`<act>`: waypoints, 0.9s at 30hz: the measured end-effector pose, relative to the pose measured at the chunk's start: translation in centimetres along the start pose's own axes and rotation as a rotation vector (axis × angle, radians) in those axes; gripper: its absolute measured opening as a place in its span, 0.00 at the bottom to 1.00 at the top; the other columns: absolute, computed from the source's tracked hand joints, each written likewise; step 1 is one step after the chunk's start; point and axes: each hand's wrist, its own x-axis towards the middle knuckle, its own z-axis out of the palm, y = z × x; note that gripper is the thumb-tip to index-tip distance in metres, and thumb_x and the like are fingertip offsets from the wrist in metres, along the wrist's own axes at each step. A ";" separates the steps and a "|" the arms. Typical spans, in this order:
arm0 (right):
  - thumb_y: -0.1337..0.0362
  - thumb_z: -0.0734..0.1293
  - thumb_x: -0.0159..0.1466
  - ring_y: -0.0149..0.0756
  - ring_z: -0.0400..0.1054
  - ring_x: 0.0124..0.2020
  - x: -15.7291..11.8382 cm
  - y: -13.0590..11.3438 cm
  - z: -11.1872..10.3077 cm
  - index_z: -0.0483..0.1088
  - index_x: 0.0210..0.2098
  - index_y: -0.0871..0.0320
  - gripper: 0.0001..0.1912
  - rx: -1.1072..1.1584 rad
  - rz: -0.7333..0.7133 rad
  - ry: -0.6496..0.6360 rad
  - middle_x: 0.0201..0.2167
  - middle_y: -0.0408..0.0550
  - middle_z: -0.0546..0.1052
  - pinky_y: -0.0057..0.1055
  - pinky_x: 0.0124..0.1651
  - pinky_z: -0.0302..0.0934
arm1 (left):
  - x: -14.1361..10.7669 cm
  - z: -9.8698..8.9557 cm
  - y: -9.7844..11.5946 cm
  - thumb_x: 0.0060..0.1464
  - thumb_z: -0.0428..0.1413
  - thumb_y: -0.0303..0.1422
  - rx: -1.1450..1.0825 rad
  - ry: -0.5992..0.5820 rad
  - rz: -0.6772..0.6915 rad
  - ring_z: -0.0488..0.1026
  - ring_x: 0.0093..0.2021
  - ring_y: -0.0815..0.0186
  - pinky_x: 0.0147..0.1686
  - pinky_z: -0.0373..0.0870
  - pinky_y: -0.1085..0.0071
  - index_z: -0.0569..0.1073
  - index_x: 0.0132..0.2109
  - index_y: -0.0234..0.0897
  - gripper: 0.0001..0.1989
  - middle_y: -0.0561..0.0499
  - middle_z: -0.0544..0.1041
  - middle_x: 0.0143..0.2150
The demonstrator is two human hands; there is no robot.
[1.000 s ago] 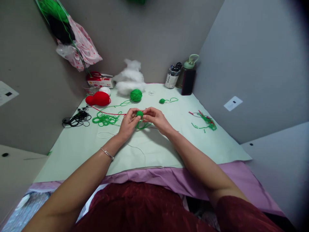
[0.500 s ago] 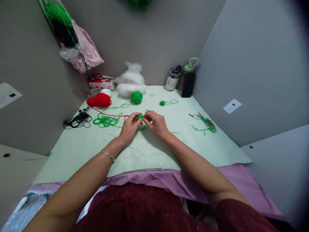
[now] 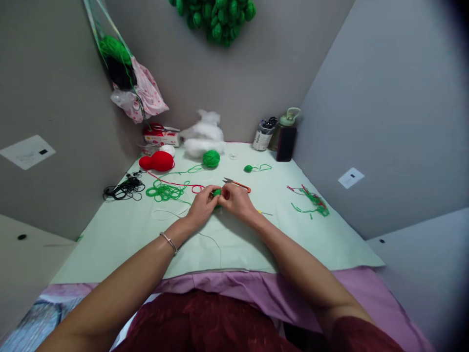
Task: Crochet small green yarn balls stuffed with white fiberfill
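Between my hands is a small round green yarn piece (image 3: 217, 192), partly covered by fingers. My left hand (image 3: 202, 206) is closed around its left side, thumb and fingers pressing on it. My right hand (image 3: 237, 199) pinches at its right side; what lies between those fingertips is too small to make out. Scissors with orange handles (image 3: 244, 187) lie just behind my right hand. Loose green yarn (image 3: 166, 190) spreads to the left of my hands, along with a red strand (image 3: 172, 182). A thin white cord (image 3: 212, 238) runs across the table below my left hand.
At the back stand white stuffing (image 3: 203, 137), a green yarn ball (image 3: 211, 159), a red yarn skein (image 3: 157, 161), a pen holder (image 3: 262, 138), a bottle (image 3: 289, 117) and a phone (image 3: 286, 144). Black yarn (image 3: 126, 188) lies left, yarn scraps (image 3: 311, 195) right. Walls enclose the table (image 3: 315, 244).
The view has tilted up, so everything sits lower and more of the green wall hanging shows. My right fingers have closed in on the green piece, and the orange scissor handles are now uncovered.
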 end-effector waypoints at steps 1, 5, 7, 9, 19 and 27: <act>0.69 0.68 0.56 0.33 0.64 0.28 0.0 0.0 0.1 0.69 0.25 0.56 0.05 0.019 0.004 -0.009 0.25 0.42 0.74 0.30 0.35 0.53 | 0.0 -0.1 0.0 0.57 0.56 0.32 0.019 0.000 -0.001 0.76 0.41 0.61 0.45 0.73 0.65 0.76 0.47 0.37 0.11 0.47 0.81 0.43; 0.67 0.67 0.57 0.32 0.64 0.27 0.2 0.4 0.5 0.70 0.27 0.57 0.03 0.108 0.036 -0.012 0.24 0.41 0.73 0.29 0.34 0.53 | 0.3 -0.3 -0.3 0.57 0.55 0.32 0.082 0.010 -0.022 0.75 0.37 0.62 0.41 0.72 0.66 0.76 0.47 0.38 0.12 0.49 0.81 0.40; 0.67 0.66 0.58 0.32 0.64 0.27 0.2 0.6 0.5 0.70 0.28 0.57 0.03 0.159 0.053 0.001 0.25 0.41 0.74 0.29 0.34 0.54 | 0.5 -0.5 -0.5 0.58 0.55 0.33 0.113 0.023 -0.033 0.75 0.37 0.62 0.40 0.72 0.67 0.75 0.49 0.38 0.12 0.49 0.80 0.40; 0.66 0.64 0.59 0.31 0.64 0.26 0.3 0.6 0.2 0.70 0.29 0.56 0.03 0.213 0.070 0.014 0.25 0.41 0.73 0.29 0.33 0.56 | 0.7 -0.8 -0.6 0.59 0.54 0.33 0.151 0.032 -0.037 0.75 0.40 0.62 0.43 0.72 0.67 0.73 0.52 0.39 0.14 0.48 0.80 0.43; 0.60 0.65 0.64 0.29 0.66 0.24 -0.9 -5.5 -5.8 0.72 0.39 0.55 0.07 0.449 0.042 -0.140 0.24 0.38 0.72 0.27 0.29 0.59 | 3.4 -3.9 1.3 0.46 0.65 0.37 0.410 -0.308 -0.025 0.76 0.38 0.57 0.39 0.71 0.65 0.79 0.39 0.41 0.12 0.50 0.79 0.37; 0.56 0.67 0.59 0.28 0.63 0.19 6.2 -1.6 -8.2 0.73 0.30 0.58 0.11 0.449 0.174 -0.150 0.19 0.42 0.74 0.26 0.24 0.59 | 11.3 -9.9 2.9 0.52 0.61 0.44 0.396 -0.277 0.017 0.79 0.43 0.54 0.42 0.72 0.64 0.80 0.44 0.39 0.17 0.46 0.83 0.43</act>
